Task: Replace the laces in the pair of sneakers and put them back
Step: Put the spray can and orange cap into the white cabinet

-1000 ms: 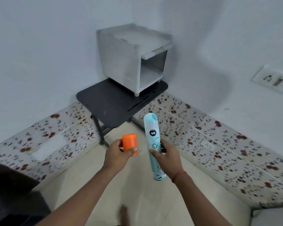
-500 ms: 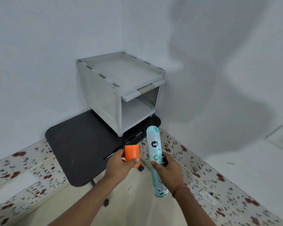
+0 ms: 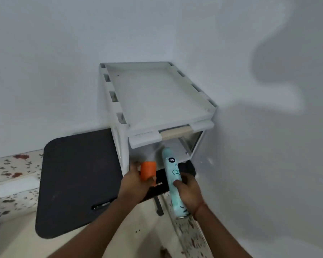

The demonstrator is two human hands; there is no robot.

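No sneakers or laces can be seen anywhere in the view. Low in the centre, the left hand (image 3: 133, 185) curls its fingers and thumb round a small orange cylinder (image 3: 147, 170), whose ends are partly covered by the grip. Just right of it, the right hand (image 3: 187, 190) grips a tall pale-teal spray can (image 3: 172, 181), tilted with its rounded top toward the upper left; a dark round sticker near the top reads "99", and below it pale lettering that looks like "ae" runs under the thumb, the rest hidden. Behind both stands a white plastic storage cube (image 3: 157, 95) with its front open, resting on a black desk (image 3: 76, 179). Speckled floral tiles (image 3: 13, 172) line the wall base at left.
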